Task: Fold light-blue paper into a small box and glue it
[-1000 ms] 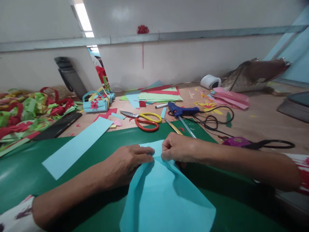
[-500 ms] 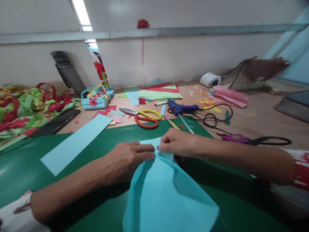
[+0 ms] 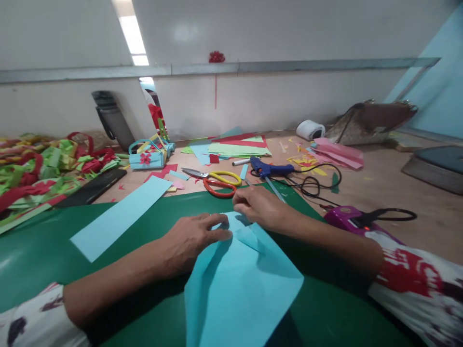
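A large folded sheet of light blue paper (image 3: 246, 284) stretches toward me over the green mat, its creased end pointing away. My left hand (image 3: 198, 236) is closed on the left side of that end, fingertips pressing the fold. At the far edge of the sheet is my right hand (image 3: 258, 207), its fingers curled; what they hold, if anything, is hidden. A small flap stands up just below it. Just beyond my hands lie scissors (image 3: 220, 178) with one yellow and one red handle.
A blue glue gun (image 3: 271, 168) with a looping black cord lies behind my right hand. Left of the folded sheet rests a light blue paper strip (image 3: 121, 217). Further out are a phone (image 3: 92, 188), a small blue paper basket (image 3: 146, 160) and a purple device (image 3: 347, 219).
My right hand has moved off the creased fold to the sheet's far edge, and the flap there has come free. My left hand stays on the paper. The view has tilted slightly.
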`<state>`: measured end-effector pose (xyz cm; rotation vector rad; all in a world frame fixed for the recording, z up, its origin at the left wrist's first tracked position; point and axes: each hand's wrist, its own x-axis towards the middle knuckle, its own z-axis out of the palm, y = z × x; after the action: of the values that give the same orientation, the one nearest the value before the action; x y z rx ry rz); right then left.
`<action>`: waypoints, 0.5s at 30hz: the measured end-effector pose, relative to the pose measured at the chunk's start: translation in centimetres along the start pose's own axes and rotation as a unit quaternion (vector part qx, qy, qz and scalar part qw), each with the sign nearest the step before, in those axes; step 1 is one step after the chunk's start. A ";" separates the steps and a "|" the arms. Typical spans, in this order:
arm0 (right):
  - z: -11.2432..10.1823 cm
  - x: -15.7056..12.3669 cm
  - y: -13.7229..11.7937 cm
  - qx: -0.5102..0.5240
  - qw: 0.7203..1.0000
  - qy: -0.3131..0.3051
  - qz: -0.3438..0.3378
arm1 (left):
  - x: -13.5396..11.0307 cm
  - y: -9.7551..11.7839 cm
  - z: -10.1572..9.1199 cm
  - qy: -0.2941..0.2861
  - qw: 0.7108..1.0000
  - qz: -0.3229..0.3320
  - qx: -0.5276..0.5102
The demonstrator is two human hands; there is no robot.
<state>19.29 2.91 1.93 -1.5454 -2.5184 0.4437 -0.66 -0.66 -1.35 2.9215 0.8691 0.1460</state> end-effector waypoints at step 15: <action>0.1 -0.4 0.1 -0.028 0.998 -0.041 0.027 | -0.5 0.7 1.0 0.049 0.997 -0.055 -0.005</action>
<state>19.48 2.58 1.80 -1.6520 -2.5758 0.4579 -0.59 -1.52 -2.31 2.8696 1.0383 0.2870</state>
